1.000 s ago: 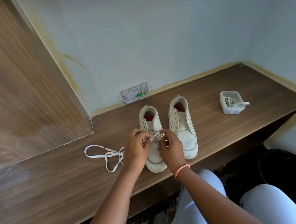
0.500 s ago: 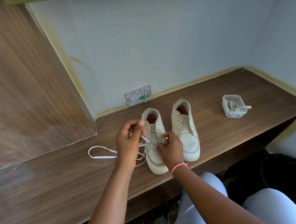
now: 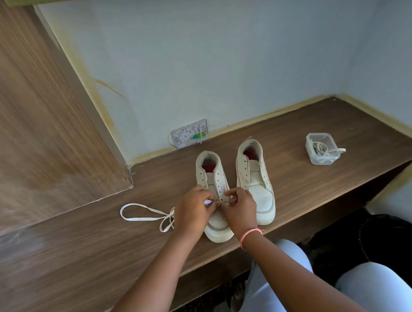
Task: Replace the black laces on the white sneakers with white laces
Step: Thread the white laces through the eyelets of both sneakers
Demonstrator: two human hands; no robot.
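Both grips pinch — my left hand point(image 3: 194, 209) the white lace point(image 3: 142, 214), my right hand point(image 3: 239, 209) the left sneaker point(image 3: 215, 193)'s eyelet row at frame centre; next, thread the tip through.

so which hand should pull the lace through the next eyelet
Probably the left hand: it pinches the white lace, whose slack trails on its side. The right hand steadies the left sneaker.
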